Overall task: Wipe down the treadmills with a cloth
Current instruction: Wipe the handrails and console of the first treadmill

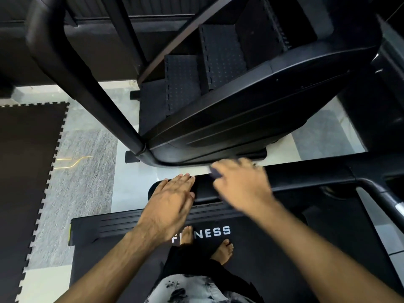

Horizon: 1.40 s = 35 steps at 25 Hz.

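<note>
White lettering "F..NESS" on the black treadmill deck [251, 248], middle letters hidden behind the left hand [169, 201]

I'm looking down at the treadmill [251, 248], its deck lettered "NESS", bare feet [222, 251] standing on it. At the treadmill's front end my left hand [172, 197] is lying flat, fingers straight, on the black bar. Just right of it my right hand [242, 184] is blurring, something dark [215, 172] showing at its fingertips. Beyond the treadmill a stair machine [218, 84] is standing.
</note>
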### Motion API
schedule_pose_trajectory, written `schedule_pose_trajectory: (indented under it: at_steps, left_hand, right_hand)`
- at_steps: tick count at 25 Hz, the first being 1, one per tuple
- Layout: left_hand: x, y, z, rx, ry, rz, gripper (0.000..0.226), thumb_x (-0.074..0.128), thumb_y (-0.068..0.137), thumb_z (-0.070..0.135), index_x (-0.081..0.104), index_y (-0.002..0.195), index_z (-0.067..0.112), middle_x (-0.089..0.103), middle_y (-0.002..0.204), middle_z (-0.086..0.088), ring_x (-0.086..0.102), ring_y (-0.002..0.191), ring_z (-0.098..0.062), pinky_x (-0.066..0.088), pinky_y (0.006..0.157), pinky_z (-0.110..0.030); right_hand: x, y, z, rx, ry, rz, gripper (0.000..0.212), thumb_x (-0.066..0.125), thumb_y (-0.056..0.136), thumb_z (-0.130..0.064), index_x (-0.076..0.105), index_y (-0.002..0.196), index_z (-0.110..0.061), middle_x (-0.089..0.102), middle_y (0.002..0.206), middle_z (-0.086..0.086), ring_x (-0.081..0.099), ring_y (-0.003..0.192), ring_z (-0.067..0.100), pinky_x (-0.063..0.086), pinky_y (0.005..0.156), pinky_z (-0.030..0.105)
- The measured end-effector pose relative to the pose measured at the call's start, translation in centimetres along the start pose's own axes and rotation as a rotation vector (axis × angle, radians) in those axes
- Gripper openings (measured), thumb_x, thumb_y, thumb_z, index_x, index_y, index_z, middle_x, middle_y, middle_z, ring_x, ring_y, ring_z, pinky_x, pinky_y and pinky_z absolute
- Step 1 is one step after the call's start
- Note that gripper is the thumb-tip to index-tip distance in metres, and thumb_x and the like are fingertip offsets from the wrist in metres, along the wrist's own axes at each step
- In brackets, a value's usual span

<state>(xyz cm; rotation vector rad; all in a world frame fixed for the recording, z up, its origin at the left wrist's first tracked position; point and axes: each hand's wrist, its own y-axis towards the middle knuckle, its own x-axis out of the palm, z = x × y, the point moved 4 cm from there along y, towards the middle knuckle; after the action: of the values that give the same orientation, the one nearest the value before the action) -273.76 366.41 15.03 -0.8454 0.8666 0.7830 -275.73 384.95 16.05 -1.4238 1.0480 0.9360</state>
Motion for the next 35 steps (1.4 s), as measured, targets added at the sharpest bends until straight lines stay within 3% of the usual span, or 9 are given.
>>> schedule_pose_trajectory:
  at_steps: [2, 7, 10, 15, 18, 22, 26, 30, 35]
  left_hand:
    - [0.1, 0.1, 0.2, -0.001, -0.004, -0.025, 0.057, 0.018, 0.101, 0.045, 0.023, 0.154, 0.025, 0.022, 0.161, 0.005, 0.012, 0.148, -0.007, 0.005, 0.122, -0.031]
    - [0.0, 1.1, 0.8, 0.04, 0.009, -0.055, 0.073, 0.004, 0.091, 0.055, 0.025, 0.153, 0.023, 0.026, 0.159, 0.003, 0.018, 0.148, -0.01, 0.008, 0.122, -0.03]
    - [0.2, 1.6, 1.2, 0.056, -0.005, -0.09, 0.067, 0.01, 0.094, 0.051, 0.022, 0.154, 0.024, 0.022, 0.161, 0.004, 0.015, 0.148, -0.009, 0.007, 0.122, -0.031]
    - [-0.1, 2.1, 1.8, 0.071, -0.005, -0.095, 0.072, 0.008, 0.092, 0.055, 0.026, 0.153, 0.021, 0.026, 0.159, 0.001, 0.019, 0.148, -0.011, 0.01, 0.122, -0.031]
    - [-0.1, 2.6, 2.3, 0.066, -0.009, -0.144, 0.073, 0.008, 0.091, 0.055, 0.021, 0.154, 0.022, 0.021, 0.161, 0.003, 0.015, 0.148, -0.01, 0.009, 0.122, -0.031]
    - [0.3, 4.0, 3.6, 0.116, -0.009, -0.163, 0.068, 0.011, 0.096, 0.055, 0.021, 0.154, 0.022, 0.022, 0.161, 0.002, 0.016, 0.148, -0.01, 0.011, 0.122, -0.031]
    - [0.9, 4.6, 5.0, 0.115, -0.011, -0.169, 0.063, 0.015, 0.099, 0.054, 0.019, 0.155, 0.024, 0.019, 0.162, 0.003, 0.014, 0.149, -0.01, 0.008, 0.122, -0.031]
    - [1.0, 4.8, 6.1, 0.072, -0.043, -0.13, 0.078, 0.004, 0.088, 0.06, 0.024, 0.153, 0.023, 0.027, 0.159, 0.002, 0.02, 0.147, -0.012, 0.012, 0.122, -0.033]
    - [1.4, 5.3, 8.0, 0.089, -0.053, -0.133, 0.075, 0.004, 0.09, 0.059, 0.022, 0.154, 0.024, 0.025, 0.16, 0.002, 0.017, 0.148, -0.012, 0.012, 0.122, -0.034]
  right_hand:
    - [-0.8, 0.8, 2.3, 0.293, -0.034, -0.041, 0.039, 0.035, 0.094, -0.044, 0.052, 0.127, -0.035, 0.056, 0.134, -0.007, 0.044, 0.123, 0.025, 0.036, 0.097, 0.047]
    - [-0.1, -2.4, -1.8, -0.104, -0.071, 0.007, 0.046, 0.037, 0.095, -0.044, 0.039, 0.14, -0.038, 0.043, 0.148, -0.01, 0.04, 0.133, 0.025, 0.038, 0.098, 0.049]
    - [-1.7, -0.3, 4.4, 0.335, -0.117, 0.001, 0.045, 0.023, 0.095, -0.04, 0.047, 0.132, -0.035, 0.053, 0.137, -0.008, 0.044, 0.125, 0.025, 0.039, 0.095, 0.046]
    - [0.1, -2.6, 0.4, -0.018, -0.112, -0.001, 0.056, 0.036, 0.086, -0.044, 0.044, 0.141, -0.04, 0.046, 0.15, -0.012, 0.042, 0.134, 0.024, 0.039, 0.097, 0.049]
    - [-1.6, -1.2, 6.0, 0.429, -0.008, 0.035, 0.049, 0.032, 0.091, -0.042, 0.049, 0.136, -0.041, 0.049, 0.146, -0.016, 0.038, 0.133, 0.023, 0.035, 0.099, 0.045]
    - [0.2, -2.9, 2.1, 0.056, -0.101, 0.032, 0.058, 0.029, 0.084, -0.042, 0.05, 0.138, -0.04, 0.05, 0.147, -0.014, 0.043, 0.134, 0.025, 0.042, 0.097, 0.049]
    - [-1.5, -1.3, 7.3, 0.415, -0.063, 0.091, 0.054, 0.026, 0.088, -0.041, 0.054, 0.134, -0.037, 0.055, 0.141, -0.011, 0.043, 0.129, 0.026, 0.038, 0.096, 0.045]
    - [-0.1, -2.3, 5.0, 0.011, -0.127, -0.042, 0.057, 0.026, 0.089, -0.046, 0.045, 0.142, -0.039, 0.049, 0.148, -0.011, 0.046, 0.129, 0.027, 0.043, 0.097, 0.047]
    - [-1.4, -1.2, 8.3, 0.192, -0.146, 0.015, 0.062, 0.015, 0.086, -0.042, 0.048, 0.137, -0.035, 0.053, 0.143, -0.007, 0.043, 0.127, 0.029, 0.039, 0.096, 0.043]
